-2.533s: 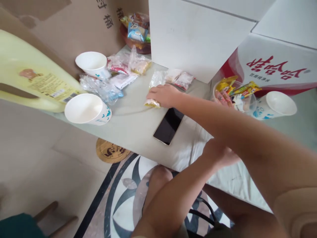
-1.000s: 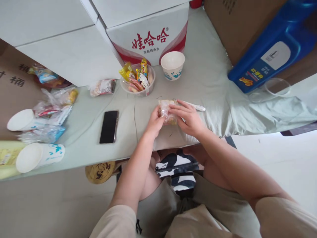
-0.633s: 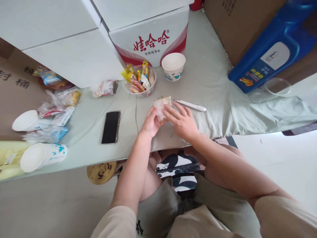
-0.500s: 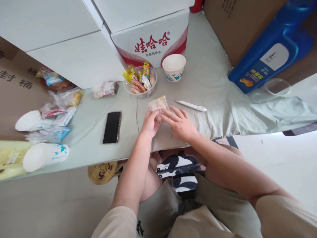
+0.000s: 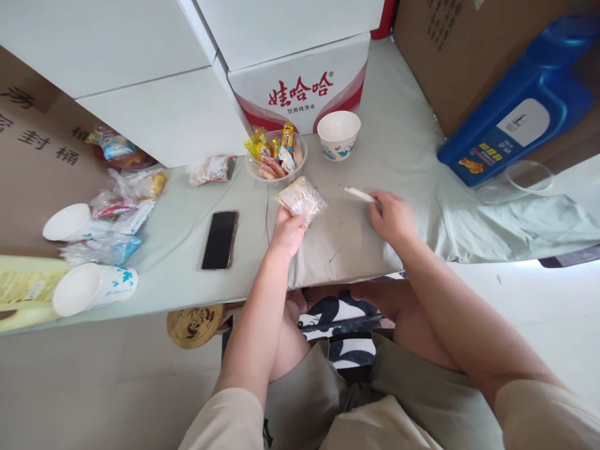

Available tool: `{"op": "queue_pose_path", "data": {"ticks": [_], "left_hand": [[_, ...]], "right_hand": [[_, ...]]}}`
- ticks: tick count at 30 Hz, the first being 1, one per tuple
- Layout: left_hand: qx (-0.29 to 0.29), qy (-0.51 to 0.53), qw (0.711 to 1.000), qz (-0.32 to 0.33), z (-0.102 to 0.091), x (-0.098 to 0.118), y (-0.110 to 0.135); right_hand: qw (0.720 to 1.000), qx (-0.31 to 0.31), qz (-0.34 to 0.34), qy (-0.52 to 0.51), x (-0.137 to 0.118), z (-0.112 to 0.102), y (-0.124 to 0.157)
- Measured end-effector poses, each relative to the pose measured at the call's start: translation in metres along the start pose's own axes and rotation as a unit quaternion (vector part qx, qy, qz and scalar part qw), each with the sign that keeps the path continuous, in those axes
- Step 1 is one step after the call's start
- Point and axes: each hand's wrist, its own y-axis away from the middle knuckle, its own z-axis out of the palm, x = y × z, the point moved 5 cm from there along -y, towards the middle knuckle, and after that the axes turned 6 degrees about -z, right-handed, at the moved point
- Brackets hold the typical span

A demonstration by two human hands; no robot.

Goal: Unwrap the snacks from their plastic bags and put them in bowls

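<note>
Between the thumb and fingers of my left hand [image 5: 288, 234] is a clear plastic packet [image 5: 302, 199] with pale yellowish contents that I cannot make out. My right hand [image 5: 395, 219] has its fingers closed on a slim white utility knife [image 5: 360, 194], whose narrow end points left toward the packet. The knife lies low over the cloth, and its rear part is hidden under my fingers. Just behind the packet stands a clear round tub [image 5: 276, 178] of wrapped snacks, with a white paper bowl [image 5: 338, 136] to its right.
A black phone [image 5: 220, 240] lies left of my left arm. Farther left are two tipped paper cups [image 5: 96, 289] and crumpled wrappers [image 5: 100, 250]. A blue bottle [image 5: 510, 112] and a clear cup [image 5: 525, 181] are at the right. White boxes [image 5: 300, 87] line the back.
My right hand has left the packet, moved right and closed on the utility knife. My left hand still holds the packet. The whole view has shifted slightly.
</note>
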Motion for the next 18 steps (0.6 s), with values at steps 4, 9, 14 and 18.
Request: {"op": "queue_pose_path", "data": {"ticks": [4,9,14,18], "left_hand": [[0.018,-0.041,0.999,0.031,-0.002,-0.007,-0.003],[0.010,-0.044,0.998,0.049,0.001,-0.016,-0.004],[0.014,0.018,0.997,0.069,-0.006,-0.004,-0.007],[0.060,0.068,0.988,0.123,-0.030,0.019,-0.010]], "right_hand": [[0.967,-0.051,0.022,-0.247,-0.032,0.008,0.012],[0.962,-0.112,-0.041,-0.245,-0.064,0.028,0.019],[0.975,-0.147,-0.076,-0.146,-0.070,0.034,0.016],[0.975,-0.188,-0.077,-0.086,-0.061,0.028,0.015]]}}
